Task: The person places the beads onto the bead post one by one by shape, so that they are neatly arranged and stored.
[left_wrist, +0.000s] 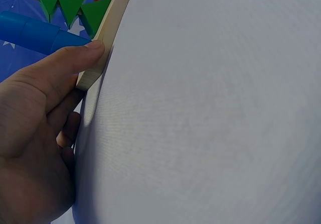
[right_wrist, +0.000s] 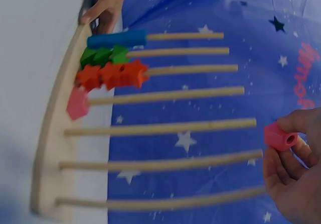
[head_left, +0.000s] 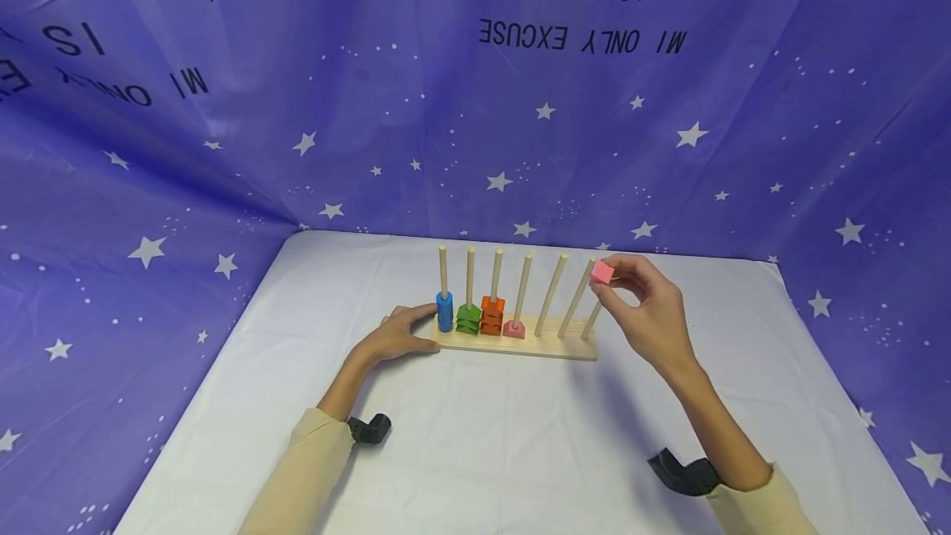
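Observation:
A wooden peg rack (head_left: 553, 346) stands on the table with a row of upright pegs. At its left end my left hand (head_left: 397, 333) grips the base, the thumb (left_wrist: 93, 48) on the front edge. My right hand (head_left: 654, 312) pinches a pink bead (head_left: 602, 272) between thumb and fingers, up near the tops of the right-hand pegs. In the right wrist view this bead (right_wrist: 281, 136) shows a hole and is off the pegs. From the left, the pegs carry blue beads (head_left: 444, 312), green beads (head_left: 468, 319), orange-red star beads (head_left: 492, 316) and one pink bead (head_left: 514, 329). The three rightmost pegs are bare.
A white cloth (head_left: 490, 444) covers the table. Purple-blue star-printed fabric (head_left: 446, 147) hangs behind it and at both sides. Black wrist camera mounts (head_left: 683, 473) sit on both wrists, at the beige sleeves.

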### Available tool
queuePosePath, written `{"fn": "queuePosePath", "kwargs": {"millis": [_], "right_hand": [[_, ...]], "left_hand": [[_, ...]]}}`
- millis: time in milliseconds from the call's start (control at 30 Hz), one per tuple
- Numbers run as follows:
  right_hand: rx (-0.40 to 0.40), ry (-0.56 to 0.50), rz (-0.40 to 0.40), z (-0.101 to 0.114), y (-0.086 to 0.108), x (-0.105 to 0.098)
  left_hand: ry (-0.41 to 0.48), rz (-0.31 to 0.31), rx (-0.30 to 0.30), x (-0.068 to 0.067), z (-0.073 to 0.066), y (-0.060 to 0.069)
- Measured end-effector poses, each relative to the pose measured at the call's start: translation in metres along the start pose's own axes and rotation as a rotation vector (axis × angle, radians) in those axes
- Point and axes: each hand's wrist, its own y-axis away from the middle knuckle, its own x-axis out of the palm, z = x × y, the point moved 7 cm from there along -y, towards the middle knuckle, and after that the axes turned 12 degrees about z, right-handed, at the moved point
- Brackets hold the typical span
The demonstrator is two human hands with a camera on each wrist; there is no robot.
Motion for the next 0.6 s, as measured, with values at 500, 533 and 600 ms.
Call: {"fn": "queuePosePath", "kwargs": {"millis": [500, 533, 600], "right_hand": [[0.012, 0.078, 0.122, 0.014, -0.044, 0.05], [0.023, 0.08, 0.134, 0.013, -0.045, 0.052], [0.045, 0.082, 0.156, 0.009, -0.048, 0.057]], "left_hand": [[0.013, -0.005, 0.007, 0.0, 0.0, 0.0], [0.014, -0.006, 0.007, 0.0, 0.0, 0.0], [0.009, -0.006, 0.01, 0.0, 0.0, 0.0]]}}
